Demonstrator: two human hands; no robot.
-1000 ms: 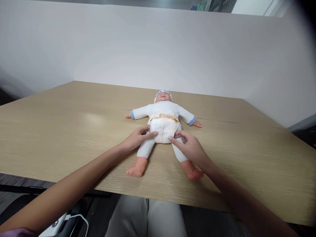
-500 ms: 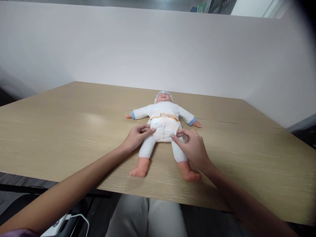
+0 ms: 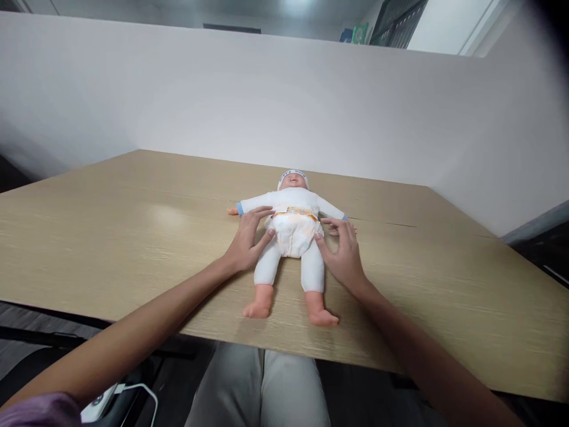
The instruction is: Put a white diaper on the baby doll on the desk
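A baby doll (image 3: 284,201) in a white suit with blue cuffs and a white printed hat lies on its back, feet toward me. Round its hips is a white diaper (image 3: 292,236) with an orange-patterned waistband. My left hand (image 3: 249,240) is at the diaper's left side, fingers spread, the thumb by the leg opening. On the other side, my right hand (image 3: 341,252) has its fingers apart, with the thumb at the diaper's right edge. Neither hand grips anything. The doll's right-side hand is partly hidden behind my fingers.
The doll rests on a wide wooden table (image 3: 133,237), with a pale partition (image 3: 222,101) behind it. Below the near edge are my legs in light trousers (image 3: 262,391). A white device (image 3: 98,406) with a white cable sits at the lower left.
Both hands have let go of the diaper's sides and opened, their fingers now reaching farther up along the waist. The doll's legs have come closer together. The camera view has tilted slightly.
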